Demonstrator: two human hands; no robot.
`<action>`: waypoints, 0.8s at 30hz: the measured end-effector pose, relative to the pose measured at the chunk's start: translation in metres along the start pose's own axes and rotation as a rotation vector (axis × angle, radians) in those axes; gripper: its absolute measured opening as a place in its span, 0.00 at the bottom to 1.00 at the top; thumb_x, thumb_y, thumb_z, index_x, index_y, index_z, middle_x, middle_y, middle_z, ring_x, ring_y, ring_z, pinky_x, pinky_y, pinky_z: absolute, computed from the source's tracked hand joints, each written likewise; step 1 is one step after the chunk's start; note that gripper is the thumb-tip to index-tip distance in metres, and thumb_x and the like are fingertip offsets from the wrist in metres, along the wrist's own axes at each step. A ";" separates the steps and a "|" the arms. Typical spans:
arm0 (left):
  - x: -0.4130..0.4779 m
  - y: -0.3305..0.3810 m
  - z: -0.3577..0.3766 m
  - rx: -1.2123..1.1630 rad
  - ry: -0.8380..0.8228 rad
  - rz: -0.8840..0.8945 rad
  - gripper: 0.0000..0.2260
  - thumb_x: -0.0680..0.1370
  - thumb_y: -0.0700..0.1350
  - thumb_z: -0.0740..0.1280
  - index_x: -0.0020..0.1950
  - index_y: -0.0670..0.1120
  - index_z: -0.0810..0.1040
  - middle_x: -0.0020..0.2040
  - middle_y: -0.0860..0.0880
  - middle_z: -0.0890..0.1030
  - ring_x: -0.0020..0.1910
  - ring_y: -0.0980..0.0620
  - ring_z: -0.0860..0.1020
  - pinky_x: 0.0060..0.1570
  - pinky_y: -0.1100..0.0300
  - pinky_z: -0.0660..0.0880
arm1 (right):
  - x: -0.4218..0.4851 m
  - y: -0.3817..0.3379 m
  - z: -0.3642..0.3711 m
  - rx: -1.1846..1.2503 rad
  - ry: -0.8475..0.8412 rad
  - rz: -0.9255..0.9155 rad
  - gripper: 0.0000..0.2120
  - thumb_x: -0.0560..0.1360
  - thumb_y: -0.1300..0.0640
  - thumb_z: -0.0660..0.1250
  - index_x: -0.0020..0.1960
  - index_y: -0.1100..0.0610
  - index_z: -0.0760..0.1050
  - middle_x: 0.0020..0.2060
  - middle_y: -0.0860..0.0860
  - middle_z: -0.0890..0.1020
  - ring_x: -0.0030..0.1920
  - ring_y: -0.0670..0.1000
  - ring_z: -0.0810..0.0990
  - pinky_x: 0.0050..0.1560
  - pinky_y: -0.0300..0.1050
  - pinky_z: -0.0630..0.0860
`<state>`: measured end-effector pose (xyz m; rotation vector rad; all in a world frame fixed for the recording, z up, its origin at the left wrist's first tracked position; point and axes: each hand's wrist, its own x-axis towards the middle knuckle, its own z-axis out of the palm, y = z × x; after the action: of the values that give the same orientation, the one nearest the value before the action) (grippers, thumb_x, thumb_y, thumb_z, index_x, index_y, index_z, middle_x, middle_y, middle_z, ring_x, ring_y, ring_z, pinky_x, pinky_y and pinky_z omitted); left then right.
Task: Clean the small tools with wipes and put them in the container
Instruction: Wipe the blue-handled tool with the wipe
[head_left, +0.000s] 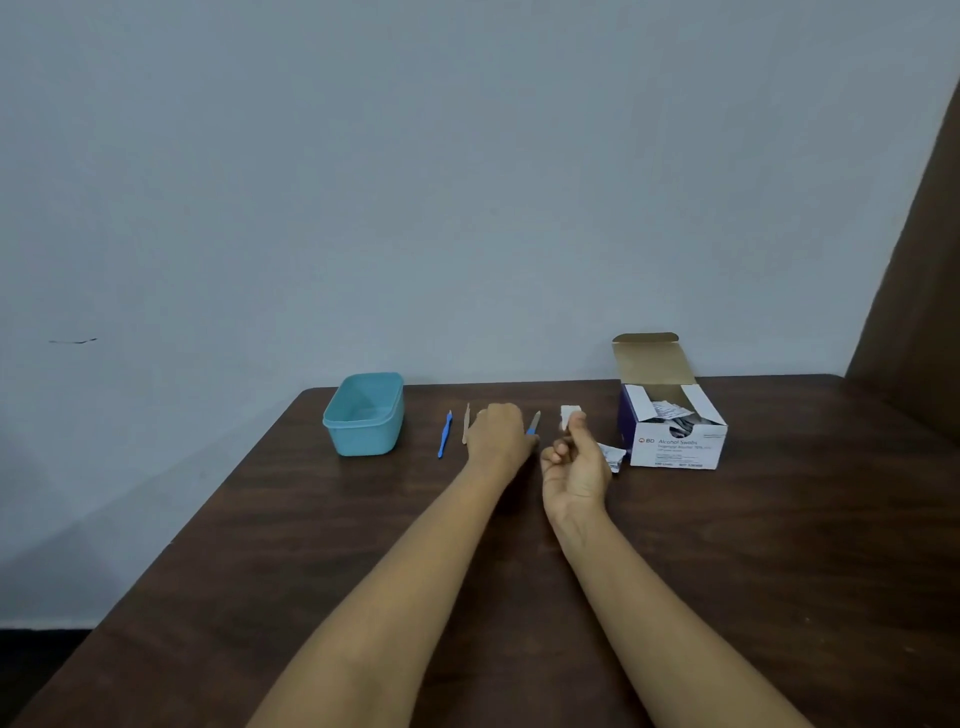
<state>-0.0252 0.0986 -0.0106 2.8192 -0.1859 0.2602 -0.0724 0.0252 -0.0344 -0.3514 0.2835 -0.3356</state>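
Note:
My right hand (574, 462) pinches a small white wipe (566, 417) between thumb and fingertip, held above the table. My left hand (501, 434) lies knuckles up over the row of small tools, its fingers curled at a blue-handled tool (534, 423) that sticks out on its right. A blue plastic tool (444, 434) and a thin beige stick (466, 423) lie on the table left of that hand. The light blue container (363, 413) stands open at the table's back left, nothing visible inside.
An open box of alcohol swabs (672, 431) stands at the back right, with a torn wrapper (613, 456) beside it. The dark wooden table (727, 571) meets a grey wall; its left edge runs diagonally.

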 end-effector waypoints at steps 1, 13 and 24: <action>-0.001 0.000 0.002 0.009 0.011 0.017 0.13 0.78 0.48 0.66 0.53 0.38 0.77 0.53 0.42 0.79 0.56 0.45 0.76 0.48 0.57 0.72 | 0.001 0.001 -0.001 -0.015 -0.001 -0.006 0.06 0.75 0.62 0.68 0.40 0.58 0.75 0.32 0.49 0.73 0.22 0.42 0.66 0.22 0.33 0.63; -0.006 -0.003 0.008 -0.121 0.156 -0.003 0.07 0.78 0.42 0.67 0.51 0.39 0.78 0.49 0.44 0.79 0.51 0.48 0.78 0.48 0.57 0.77 | 0.008 0.004 -0.002 -0.050 0.000 -0.015 0.05 0.75 0.62 0.68 0.41 0.57 0.75 0.32 0.48 0.73 0.25 0.42 0.66 0.24 0.33 0.62; -0.062 -0.028 -0.016 -1.023 0.199 -0.242 0.04 0.75 0.41 0.69 0.42 0.47 0.82 0.40 0.50 0.84 0.40 0.56 0.81 0.41 0.64 0.76 | 0.000 0.003 -0.002 -0.165 -0.025 -0.017 0.01 0.74 0.60 0.70 0.44 0.56 0.78 0.35 0.47 0.76 0.31 0.42 0.66 0.27 0.32 0.64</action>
<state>-0.0839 0.1362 -0.0155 1.7660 0.0630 0.2797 -0.0719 0.0274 -0.0375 -0.5201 0.2850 -0.3249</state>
